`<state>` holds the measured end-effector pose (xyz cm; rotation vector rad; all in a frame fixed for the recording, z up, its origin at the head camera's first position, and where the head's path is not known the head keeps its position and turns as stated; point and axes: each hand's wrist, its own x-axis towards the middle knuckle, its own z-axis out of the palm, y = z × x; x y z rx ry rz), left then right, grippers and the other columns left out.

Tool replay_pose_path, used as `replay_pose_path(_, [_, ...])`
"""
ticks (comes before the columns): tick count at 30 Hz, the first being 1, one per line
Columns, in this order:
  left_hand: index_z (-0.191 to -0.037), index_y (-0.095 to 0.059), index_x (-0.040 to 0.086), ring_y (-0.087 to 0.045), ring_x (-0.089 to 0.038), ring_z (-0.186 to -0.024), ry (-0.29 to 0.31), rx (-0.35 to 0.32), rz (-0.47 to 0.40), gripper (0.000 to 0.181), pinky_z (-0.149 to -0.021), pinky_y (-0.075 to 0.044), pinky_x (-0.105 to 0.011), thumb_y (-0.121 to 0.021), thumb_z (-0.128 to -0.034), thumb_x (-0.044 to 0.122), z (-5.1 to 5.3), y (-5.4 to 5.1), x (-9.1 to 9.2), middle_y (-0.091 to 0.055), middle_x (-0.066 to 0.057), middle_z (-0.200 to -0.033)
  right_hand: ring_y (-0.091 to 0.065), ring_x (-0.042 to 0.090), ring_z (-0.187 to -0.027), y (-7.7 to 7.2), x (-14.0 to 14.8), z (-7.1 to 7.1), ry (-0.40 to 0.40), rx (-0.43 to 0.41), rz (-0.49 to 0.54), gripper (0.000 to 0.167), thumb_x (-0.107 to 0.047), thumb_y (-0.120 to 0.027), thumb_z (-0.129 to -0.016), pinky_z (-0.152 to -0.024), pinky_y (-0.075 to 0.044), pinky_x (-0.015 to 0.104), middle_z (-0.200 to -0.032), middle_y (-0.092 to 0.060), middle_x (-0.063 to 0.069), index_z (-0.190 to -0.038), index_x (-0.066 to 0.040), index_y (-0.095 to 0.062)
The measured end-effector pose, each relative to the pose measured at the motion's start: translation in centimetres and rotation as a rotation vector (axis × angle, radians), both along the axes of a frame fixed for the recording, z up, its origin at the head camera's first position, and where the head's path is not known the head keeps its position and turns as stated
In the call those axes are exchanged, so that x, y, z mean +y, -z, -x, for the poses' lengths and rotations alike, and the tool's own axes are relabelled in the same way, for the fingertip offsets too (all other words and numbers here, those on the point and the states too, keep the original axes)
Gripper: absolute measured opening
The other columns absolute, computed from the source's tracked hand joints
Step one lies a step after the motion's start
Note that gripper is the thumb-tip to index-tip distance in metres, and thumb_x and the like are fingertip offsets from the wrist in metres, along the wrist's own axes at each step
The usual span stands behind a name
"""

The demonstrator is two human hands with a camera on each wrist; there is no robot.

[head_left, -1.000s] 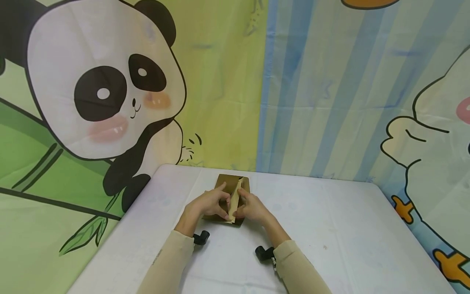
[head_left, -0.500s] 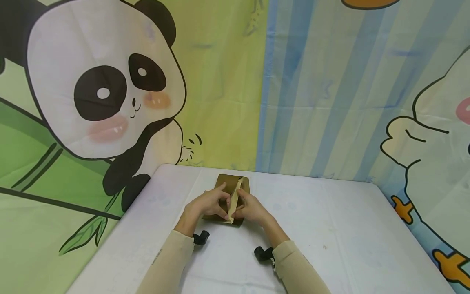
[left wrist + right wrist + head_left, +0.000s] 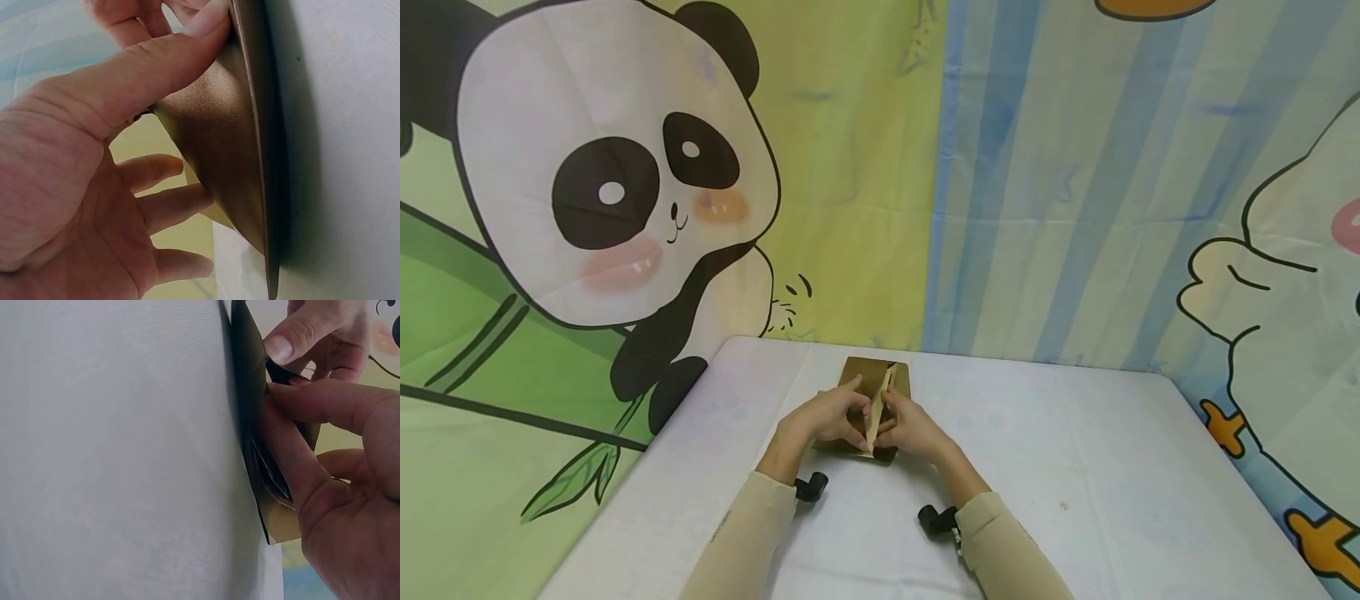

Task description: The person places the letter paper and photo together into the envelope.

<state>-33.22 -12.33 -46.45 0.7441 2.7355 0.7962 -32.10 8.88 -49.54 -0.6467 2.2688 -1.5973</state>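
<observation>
A gold-brown flat folder of card or paper [image 3: 867, 369], its exact kind unclear, lies on the white table with a lighter tan edge [image 3: 877, 417] standing up along its middle. My left hand [image 3: 829, 413] pinches the raised part from the left; in the left wrist view the thumb lies against the brown sheet [image 3: 215, 125] and the other fingers are spread behind it. From the right, my right hand [image 3: 916, 423] pinches the same raised edge between thumb and finger. In the right wrist view a dark gap shows inside the folder [image 3: 281, 524]; what it holds is unclear.
The white-covered table [image 3: 1075, 467] spreads around the folder on all sides. Behind it hangs a printed cloth with a cartoon panda [image 3: 617, 167]. A black wrist camera [image 3: 811, 486] sits under the left wrist, another black wrist camera [image 3: 937, 521] under the right.
My right hand has shifted slightly left, and the tan raised edge looks narrower and more upright. The left hand and the folder have barely moved.
</observation>
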Motion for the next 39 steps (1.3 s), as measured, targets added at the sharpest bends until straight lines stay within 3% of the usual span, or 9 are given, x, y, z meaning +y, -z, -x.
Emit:
replay_pose_path(6, [-0.084,-0.066,0.031,-0.041,-0.053,-0.145,0.003,0.006,0.004,0.034,-0.112,-0.041,-0.063,-0.097,-0.0695,0.033,0.07,0.12,-0.03,-0.022,-0.023,-0.171,-0.074,0.040,-0.107,-0.05,-0.11,-0.11,-0.011,0.004,0.009,0.091,0.017,-0.073,-0.083,-0.080,-0.063,0.034,-0.165,-0.029,0.032,-0.159,0.010,-0.024])
replay_pose_path(11, [-0.086,-0.068,0.031,-0.041,-0.054,-0.145,0.008,0.008,0.002,0.033,-0.112,-0.041,-0.063,-0.097,-0.0699,0.034,0.11,0.23,-0.01,-0.022,-0.023,-0.171,-0.077,0.032,-0.099,-0.09,-0.18,-0.34,0.008,0.035,-0.028,0.084,0.012,-0.075,-0.084,-0.080,-0.063,0.034,-0.156,-0.042,0.031,-0.156,0.010,-0.032])
replay_pose_path(16, [-0.086,-0.069,0.030,-0.039,-0.055,-0.146,0.007,-0.002,-0.006,0.032,-0.114,-0.039,-0.064,-0.097,-0.0701,0.034,0.02,0.12,0.03,-0.021,-0.022,-0.171,-0.078,0.027,-0.093,-0.15,-0.32,-0.44,0.033,0.053,-0.060,0.086,0.009,-0.076,-0.084,-0.078,-0.062,0.031,-0.141,-0.058,0.031,-0.156,0.012,-0.030])
replay_pose_path(19, [-0.084,-0.068,0.031,-0.039,-0.055,-0.146,0.007,0.000,-0.002,0.032,-0.114,-0.039,-0.064,-0.097,-0.0699,0.034,0.03,0.10,0.02,-0.022,-0.022,-0.171,-0.079,0.023,-0.089,-0.14,-0.44,-0.39,0.047,0.095,-0.083,0.083,0.007,-0.079,-0.082,-0.074,-0.061,0.028,-0.135,-0.063,0.029,-0.153,0.011,-0.037])
replay_pose_path(22, [-0.083,-0.067,0.031,-0.039,-0.054,-0.146,0.009,0.007,0.002,0.032,-0.114,-0.040,-0.064,-0.097,-0.0697,0.034,0.06,0.12,0.00,-0.023,-0.022,-0.171,-0.078,0.019,-0.085,0.01,-0.57,-0.23,0.067,0.135,-0.103,0.079,0.004,-0.082,-0.080,-0.072,-0.060,0.027,-0.140,-0.059,0.027,-0.149,0.010,-0.044])
replay_pose_path(26, [-0.082,-0.066,0.032,-0.040,-0.053,-0.145,0.012,0.017,0.007,0.033,-0.113,-0.041,-0.063,-0.097,-0.0696,0.033,0.08,0.20,-0.02,-0.023,-0.022,-0.171,-0.077,0.019,-0.084,0.29,-0.72,-0.04,0.091,0.146,-0.133,0.081,0.000,-0.084,-0.081,-0.073,-0.061,0.028,-0.142,-0.059,0.029,-0.150,0.010,-0.044])
replay_pose_path(32, [-0.081,-0.065,0.032,-0.044,-0.053,-0.143,0.021,0.021,0.009,0.034,-0.109,-0.044,-0.062,-0.097,-0.0697,0.033,0.13,0.37,-0.01,-0.024,-0.024,-0.170,-0.069,0.021,-0.094,0.30,-0.84,0.08,0.125,0.203,-0.221,0.081,-0.007,-0.087,-0.080,-0.080,-0.058,0.032,-0.134,-0.067,0.025,-0.148,0.009,-0.048])
replay_pose_path(39, [-0.082,-0.064,0.031,-0.042,-0.053,-0.145,0.015,0.014,0.007,0.034,-0.110,-0.042,-0.064,-0.096,-0.0708,0.032,0.05,0.24,0.01,-0.024,-0.024,-0.170,-0.066,0.012,-0.069,0.36,-0.97,-0.07,0.122,0.162,-0.202,0.074,-0.005,-0.083,-0.083,-0.065,-0.053,0.027,-0.108,-0.077,0.020,-0.148,0.009,-0.049])
